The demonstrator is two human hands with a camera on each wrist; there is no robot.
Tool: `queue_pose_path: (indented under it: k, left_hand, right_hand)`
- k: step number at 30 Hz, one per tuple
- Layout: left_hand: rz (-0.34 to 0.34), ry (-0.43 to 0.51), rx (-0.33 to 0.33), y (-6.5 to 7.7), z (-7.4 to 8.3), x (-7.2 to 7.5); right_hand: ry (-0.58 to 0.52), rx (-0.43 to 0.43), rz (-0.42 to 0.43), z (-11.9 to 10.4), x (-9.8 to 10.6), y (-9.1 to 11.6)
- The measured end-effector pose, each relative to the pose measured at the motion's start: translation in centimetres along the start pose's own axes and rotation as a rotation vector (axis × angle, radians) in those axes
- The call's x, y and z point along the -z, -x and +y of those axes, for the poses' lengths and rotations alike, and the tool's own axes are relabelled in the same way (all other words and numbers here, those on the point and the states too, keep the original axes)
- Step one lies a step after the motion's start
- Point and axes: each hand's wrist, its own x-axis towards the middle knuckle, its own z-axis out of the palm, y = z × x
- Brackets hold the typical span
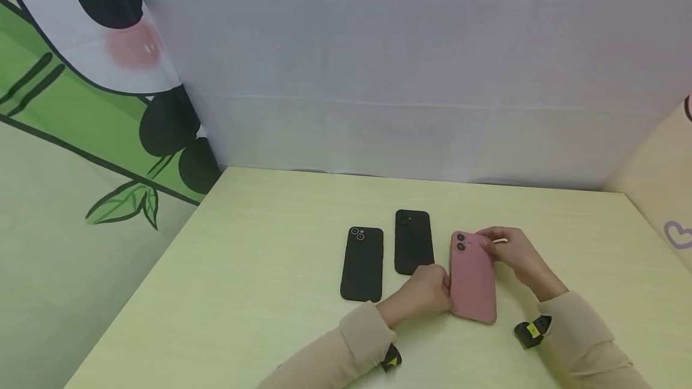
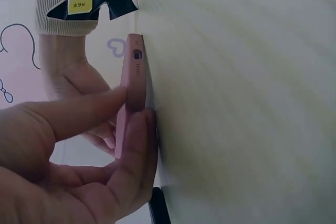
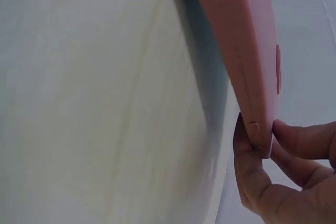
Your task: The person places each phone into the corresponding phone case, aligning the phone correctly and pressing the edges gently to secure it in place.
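A pink phone (image 1: 473,284), back side up with two camera lenses at its upper left, lies between both hands. My left hand (image 1: 425,289) pinches its lower left edge; in the left wrist view the thumb is on the back face and the fingers curl underneath, beside the end with the charging port (image 2: 137,54). The right hand (image 1: 512,251) grips the upper right corner between thumb and fingers, as the right wrist view also shows for the phone (image 3: 247,51). In that view the phone's edge stands slightly off the table, with shadow beneath.
Two black phones lie camera side up left of the pink one: one (image 1: 362,266) farther left, another (image 1: 413,242) just behind my left hand. A pale yellow table (image 1: 243,269) carries everything. A white sheet (image 1: 405,77) hangs behind its far edge.
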Motion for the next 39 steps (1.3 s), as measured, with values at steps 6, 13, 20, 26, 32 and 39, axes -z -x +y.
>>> queue_pose_path:
  k: [6,13,20,26,32,39]
  left_hand:
    - [-0.023,-0.083,-0.046,0.3,0.4,-0.4]
    - [0.021,-0.157,0.006,0.5,0.9,-0.8]
    - [0.016,-0.208,0.048,0.6,1.4,-0.9]
    - [0.018,-0.247,0.081,0.7,1.8,-0.9]
    - [0.027,-0.276,0.070,0.9,1.8,-0.9]
    - [0.045,-0.321,-0.029,1.4,1.1,-0.5]
  right_hand:
    - [0.106,-0.002,0.025,-0.1,-0.3,0.0]
    - [0.146,0.012,0.008,-0.3,-0.3,0.1]
    - [0.154,0.001,-0.018,-0.4,-0.4,0.3]
    - [0.178,0.011,-0.006,-0.5,-0.6,0.7]
    - [0.209,0.026,-0.002,-0.8,-0.7,1.1]
    - [0.301,0.052,0.039,-0.5,-0.7,1.3]
